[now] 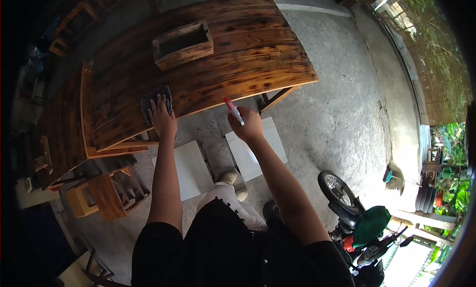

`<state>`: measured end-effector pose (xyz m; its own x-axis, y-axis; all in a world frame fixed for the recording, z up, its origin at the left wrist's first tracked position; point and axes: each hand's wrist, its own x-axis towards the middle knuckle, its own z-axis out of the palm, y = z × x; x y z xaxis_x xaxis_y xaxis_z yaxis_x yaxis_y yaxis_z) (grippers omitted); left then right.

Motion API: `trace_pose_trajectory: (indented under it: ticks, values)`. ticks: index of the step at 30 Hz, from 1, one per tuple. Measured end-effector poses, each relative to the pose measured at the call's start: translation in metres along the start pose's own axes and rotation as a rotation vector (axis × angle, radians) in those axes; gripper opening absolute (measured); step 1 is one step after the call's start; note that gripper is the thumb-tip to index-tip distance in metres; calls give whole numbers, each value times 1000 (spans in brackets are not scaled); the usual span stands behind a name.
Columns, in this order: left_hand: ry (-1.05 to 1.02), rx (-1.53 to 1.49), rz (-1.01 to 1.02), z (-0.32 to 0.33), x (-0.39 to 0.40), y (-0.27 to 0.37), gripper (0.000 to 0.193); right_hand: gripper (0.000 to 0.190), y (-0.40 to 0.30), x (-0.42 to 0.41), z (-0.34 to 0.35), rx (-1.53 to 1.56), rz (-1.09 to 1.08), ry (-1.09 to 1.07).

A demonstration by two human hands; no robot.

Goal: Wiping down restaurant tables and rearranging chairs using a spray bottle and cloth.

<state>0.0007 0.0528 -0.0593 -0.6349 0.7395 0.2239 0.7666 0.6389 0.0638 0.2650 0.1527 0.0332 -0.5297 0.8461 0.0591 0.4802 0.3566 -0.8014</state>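
Observation:
My left hand (162,117) lies with spread fingers on a dark, fluffy cloth (146,104) near the front edge of a wooden table (253,37). The palm covers part of the cloth. In my right hand (248,125) is a spray bottle with a red and white trigger head (233,110), held just off the table's front edge. Its nozzle points towards the tabletop. A pale shape below my wrist may be the bottle's body, mostly hidden by my forearm. Beyond both hands, an open-topped wooden box (186,52) rests on the table.
Another wooden table (63,123) adjoins at the left, with a small wooden shelf unit (111,201) below. Two pale boards (189,169) lie on the concrete floor (342,86) near my feet. A motorcycle (346,209) with a green cover stands at the lower right.

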Motion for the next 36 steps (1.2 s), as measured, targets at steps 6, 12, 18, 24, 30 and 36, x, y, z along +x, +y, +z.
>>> trace_pose_trajectory:
  ticks: [6, 12, 18, 24, 30, 36]
  values:
    - [15, -36, 7, -4, -3, -3, 50, 23, -3, 31, 12, -127, 0, -141]
    - [73, -183, -32, 1, -24, 12, 45, 31, 17, 37, 10, -83, 106, -62]
    - [55, -277, -108, -1, -46, 57, 46, 27, 77, 43, -46, -168, 273, -24]
    - [-37, -291, -32, -3, -38, 147, 45, 21, 112, 49, -97, -89, 123, 3]
    - [-44, -216, -121, 2, -46, 223, 47, 23, 156, 69, -169, -32, 130, 11]
    - [-124, -146, -284, 0, -45, 237, 50, 22, 195, 81, -231, -149, 59, -3]
